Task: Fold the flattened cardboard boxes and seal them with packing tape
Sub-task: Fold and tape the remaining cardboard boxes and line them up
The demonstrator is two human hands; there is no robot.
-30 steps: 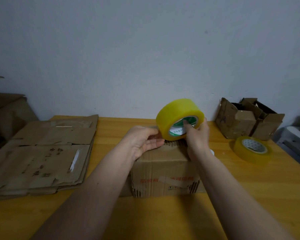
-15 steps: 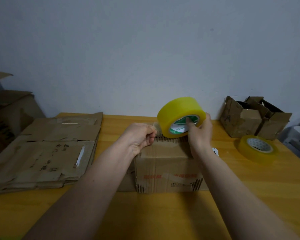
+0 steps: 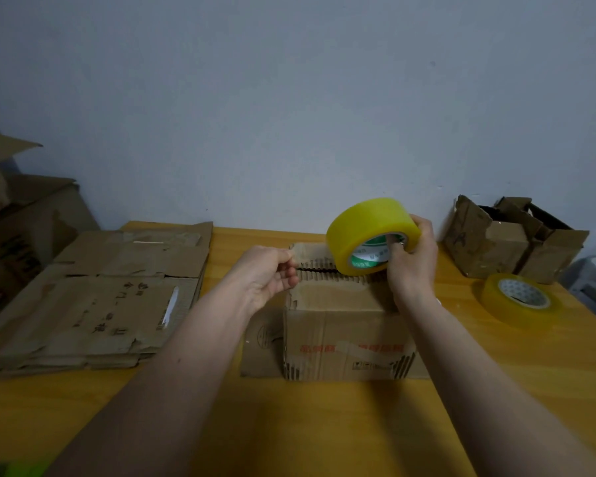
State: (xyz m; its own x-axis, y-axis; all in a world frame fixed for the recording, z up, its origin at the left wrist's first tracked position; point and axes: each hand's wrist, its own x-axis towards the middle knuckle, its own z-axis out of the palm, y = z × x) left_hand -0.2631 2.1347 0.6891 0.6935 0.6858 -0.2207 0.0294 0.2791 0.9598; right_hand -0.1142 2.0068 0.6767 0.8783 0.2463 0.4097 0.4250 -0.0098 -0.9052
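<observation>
A small folded cardboard box (image 3: 344, 332) stands mid-table with its top flaps closed along a jagged seam. My right hand (image 3: 412, 266) grips a yellow packing tape roll (image 3: 367, 232) above the box's top right, fingers through its core. My left hand (image 3: 269, 277) pinches the free end of the tape at the box's top left edge. A clear strip of tape (image 3: 308, 253) stretches from that hand to the roll over the seam.
A pile of flattened cardboard boxes (image 3: 93, 304) lies at the left of the yellow table (image 3: 496, 390). A second tape roll (image 3: 516, 297) lies flat at right, before a torn open box (image 3: 510, 239). Larger boxes (image 3: 18, 228) stand far left.
The roll has moved right, away from my left hand, and a length of tape has been drawn out across the box top. My view has tilted slightly.
</observation>
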